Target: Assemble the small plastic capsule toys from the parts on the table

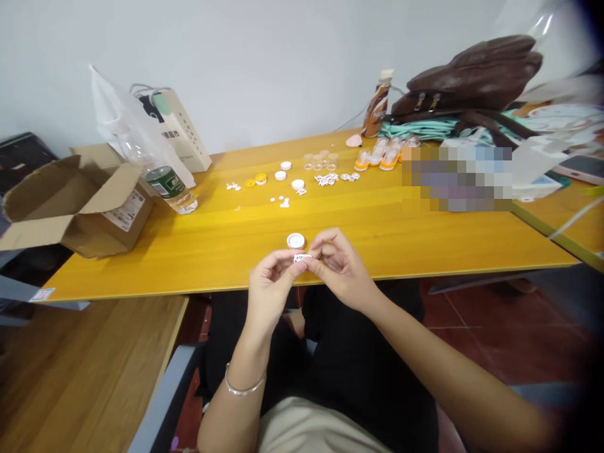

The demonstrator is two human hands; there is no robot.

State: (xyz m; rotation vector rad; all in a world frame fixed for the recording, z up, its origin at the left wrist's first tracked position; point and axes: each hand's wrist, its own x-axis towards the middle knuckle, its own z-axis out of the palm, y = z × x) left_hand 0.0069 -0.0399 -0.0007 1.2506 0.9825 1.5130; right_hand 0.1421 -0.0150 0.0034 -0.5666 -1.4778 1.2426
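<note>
Near the front edge of the table, my left hand (270,280) pinches a small white perforated plastic piece (299,258) between thumb and fingers. From the other side, my right hand (343,272) closes on the same piece with thumb and fingertips, which partly hide it. Just beyond the fingertips a white round cap (296,240) lies on the tabletop, hollow side up. Farther back are more similar perforated pieces (326,180), tiny white parts (284,202) and a white round cap (298,184) with a perforated piece beside it.
Yellow discs (260,178), clear plastic cups (321,162) and orange-based clear containers (387,157) stand toward the back of the table (226,258). An open cardboard box (94,201) and a water bottle (172,189) are left; a drink bottle (376,107) and brown bag (472,78) are right.
</note>
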